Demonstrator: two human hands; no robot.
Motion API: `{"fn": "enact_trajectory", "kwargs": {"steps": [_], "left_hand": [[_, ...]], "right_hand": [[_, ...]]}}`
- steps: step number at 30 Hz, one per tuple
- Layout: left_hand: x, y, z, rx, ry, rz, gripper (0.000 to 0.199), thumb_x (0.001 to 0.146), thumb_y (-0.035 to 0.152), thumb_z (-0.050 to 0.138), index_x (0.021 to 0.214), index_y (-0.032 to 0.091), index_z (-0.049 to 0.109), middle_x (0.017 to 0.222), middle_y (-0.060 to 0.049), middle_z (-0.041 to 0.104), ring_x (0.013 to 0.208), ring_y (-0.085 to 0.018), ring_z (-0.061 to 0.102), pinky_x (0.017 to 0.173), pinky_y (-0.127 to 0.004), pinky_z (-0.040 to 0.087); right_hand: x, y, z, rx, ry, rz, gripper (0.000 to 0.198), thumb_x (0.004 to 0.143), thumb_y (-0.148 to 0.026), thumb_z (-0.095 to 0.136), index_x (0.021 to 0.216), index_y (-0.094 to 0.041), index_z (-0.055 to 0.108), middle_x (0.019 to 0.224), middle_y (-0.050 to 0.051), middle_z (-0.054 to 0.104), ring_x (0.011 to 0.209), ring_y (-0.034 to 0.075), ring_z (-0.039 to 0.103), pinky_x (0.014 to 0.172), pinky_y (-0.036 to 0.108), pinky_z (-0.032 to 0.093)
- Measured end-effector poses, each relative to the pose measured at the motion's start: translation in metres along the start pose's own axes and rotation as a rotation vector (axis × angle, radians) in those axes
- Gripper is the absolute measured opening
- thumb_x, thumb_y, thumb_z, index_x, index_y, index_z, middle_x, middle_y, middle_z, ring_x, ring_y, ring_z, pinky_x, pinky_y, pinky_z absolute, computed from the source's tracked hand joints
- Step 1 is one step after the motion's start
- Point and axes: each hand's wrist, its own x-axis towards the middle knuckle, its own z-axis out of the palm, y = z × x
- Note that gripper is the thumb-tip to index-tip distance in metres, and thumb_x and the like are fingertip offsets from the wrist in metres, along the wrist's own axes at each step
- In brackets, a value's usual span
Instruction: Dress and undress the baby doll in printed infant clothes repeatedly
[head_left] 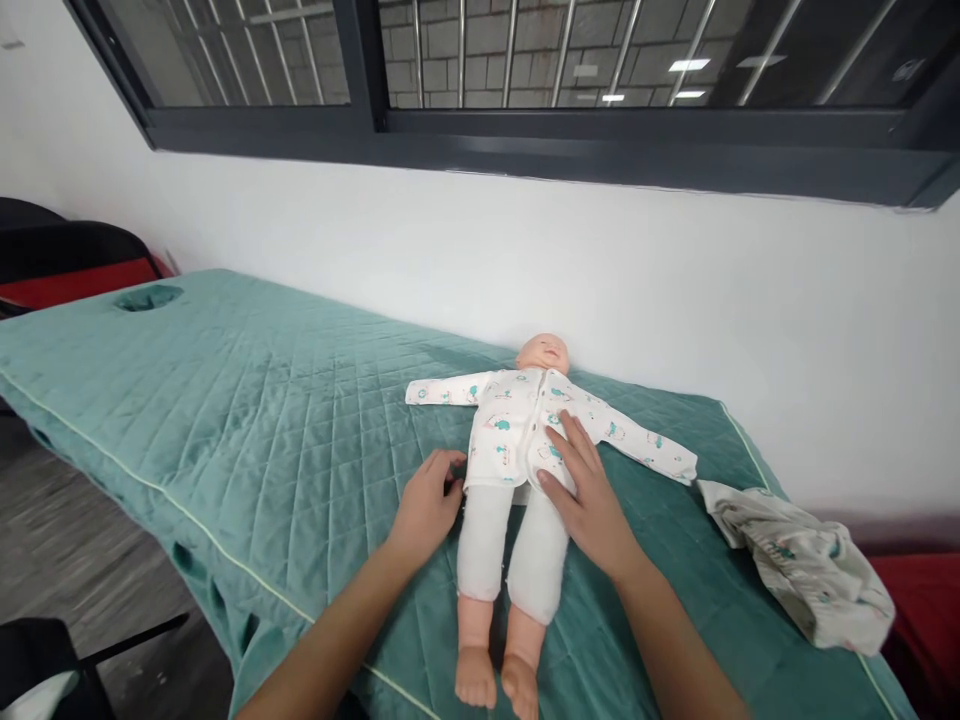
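Observation:
A baby doll (pixel 543 352) lies on its back, head toward the wall and bare feet toward me. It wears a white printed baby shirt (pixel 504 425), buttoned down the front with both sleeves spread out, and white leg coverings (pixel 480 545). My left hand (pixel 427 505) is at the shirt's lower corner on the left, its fingers curled in against the hem; the exact grip is partly hidden. My right hand (pixel 589 495) rests with fingers spread on the shirt's lower front, over the doll's belly and hip.
A green quilted cover (pixel 300 420) spreads over the bed, with a face hole (pixel 148 298) at the far left. Crumpled printed cloth (pixel 806 560) lies at the right edge. Behind are a white wall (pixel 337 240) and a barred window (pixel 517 60). Black-and-red chairs (pixel 75 260) stand left.

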Motion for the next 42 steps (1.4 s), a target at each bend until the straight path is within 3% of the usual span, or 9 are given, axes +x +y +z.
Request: {"fn": "enact_trajectory", "kwargs": {"steps": [6, 10, 13, 17, 25, 31, 35, 38, 42], "left_hand": [[-0.009, 0.004, -0.005, 0.077, -0.117, 0.002, 0.042, 0.08, 0.013, 0.056, 0.12, 0.024, 0.061, 0.096, -0.003, 0.066, 0.085, -0.02, 0.06, 0.08, -0.034, 0.046], [-0.008, 0.005, -0.006, 0.099, -0.158, -0.033, 0.046, 0.08, 0.017, 0.058, 0.125, 0.025, 0.06, 0.093, -0.003, 0.067, 0.084, -0.021, 0.06, 0.079, -0.033, 0.045], [-0.007, 0.005, -0.006, 0.144, -0.134, -0.038, 0.039, 0.083, 0.02, 0.056, 0.121, 0.024, 0.062, 0.088, -0.002, 0.067, 0.081, -0.021, 0.06, 0.075, -0.032, 0.043], [-0.009, 0.001, -0.003, 0.165, -0.075, 0.002, 0.033, 0.085, 0.021, 0.054, 0.117, 0.024, 0.063, 0.084, -0.002, 0.066, 0.078, -0.02, 0.059, 0.074, -0.031, 0.041], [-0.013, -0.005, -0.003, -0.131, 0.037, -0.024, 0.012, 0.085, 0.024, 0.05, 0.092, 0.022, 0.059, 0.079, 0.001, 0.062, 0.07, -0.015, 0.054, 0.07, -0.027, 0.041], [-0.014, -0.005, -0.004, -0.129, 0.036, -0.052, 0.013, 0.081, 0.019, 0.048, 0.088, 0.022, 0.059, 0.075, 0.003, 0.059, 0.068, -0.015, 0.052, 0.068, -0.027, 0.039], [-0.013, -0.005, -0.004, -0.103, 0.027, -0.041, 0.013, 0.081, 0.017, 0.047, 0.086, 0.022, 0.059, 0.076, 0.003, 0.059, 0.07, -0.015, 0.053, 0.07, -0.028, 0.039], [-0.012, -0.004, -0.005, -0.094, 0.04, -0.042, 0.012, 0.081, 0.016, 0.048, 0.084, 0.022, 0.058, 0.078, 0.002, 0.06, 0.072, -0.015, 0.054, 0.071, -0.028, 0.04], [-0.012, -0.003, -0.005, -0.111, 0.037, -0.044, 0.01, 0.082, 0.017, 0.049, 0.084, 0.022, 0.057, 0.081, 0.001, 0.061, 0.075, -0.016, 0.055, 0.073, -0.029, 0.041]], "right_hand": [[-0.048, -0.002, 0.0, 0.174, 0.079, 0.203, 0.058, 0.096, -0.044, 0.055, 0.151, -0.036, 0.037, 0.166, 0.002, 0.02, 0.152, 0.026, 0.022, 0.123, 0.051, 0.027], [-0.074, 0.003, 0.0, 0.17, 0.184, 0.315, 0.06, 0.092, -0.044, 0.058, 0.147, -0.03, 0.04, 0.158, 0.008, 0.035, 0.145, 0.028, 0.036, 0.115, 0.05, 0.038], [-0.076, 0.003, 0.003, 0.017, 0.271, 0.45, 0.064, 0.085, -0.047, 0.063, 0.141, -0.021, 0.047, 0.137, 0.014, 0.054, 0.119, 0.029, 0.057, 0.099, 0.047, 0.05], [-0.065, -0.004, 0.006, -0.044, 0.201, 0.595, 0.05, 0.088, -0.046, 0.056, 0.132, -0.023, 0.053, 0.106, 0.006, 0.069, 0.088, 0.024, 0.064, 0.081, 0.04, 0.052], [-0.066, -0.012, 0.003, -0.031, 0.206, 0.613, 0.04, 0.089, -0.041, 0.05, 0.125, -0.025, 0.057, 0.09, 0.002, 0.07, 0.076, 0.021, 0.064, 0.072, 0.033, 0.048], [-0.07, -0.009, 0.005, -0.17, 0.195, 0.638, 0.034, 0.088, -0.036, 0.048, 0.118, -0.024, 0.059, 0.079, 0.0, 0.063, 0.07, 0.022, 0.061, 0.063, 0.034, 0.046], [-0.069, -0.004, 0.009, -0.247, 0.303, 0.474, 0.038, 0.081, -0.023, 0.049, 0.118, -0.02, 0.058, 0.107, 0.011, 0.06, 0.097, 0.029, 0.06, 0.081, 0.045, 0.051], [-0.069, -0.001, 0.011, -0.24, 0.352, 0.354, 0.045, 0.079, -0.017, 0.048, 0.124, -0.019, 0.055, 0.127, 0.016, 0.052, 0.12, 0.033, 0.05, 0.095, 0.051, 0.048], [-0.069, -0.002, 0.012, -0.208, 0.37, 0.297, 0.043, 0.085, -0.021, 0.05, 0.127, -0.019, 0.053, 0.133, 0.017, 0.048, 0.125, 0.033, 0.047, 0.098, 0.053, 0.049]]}}
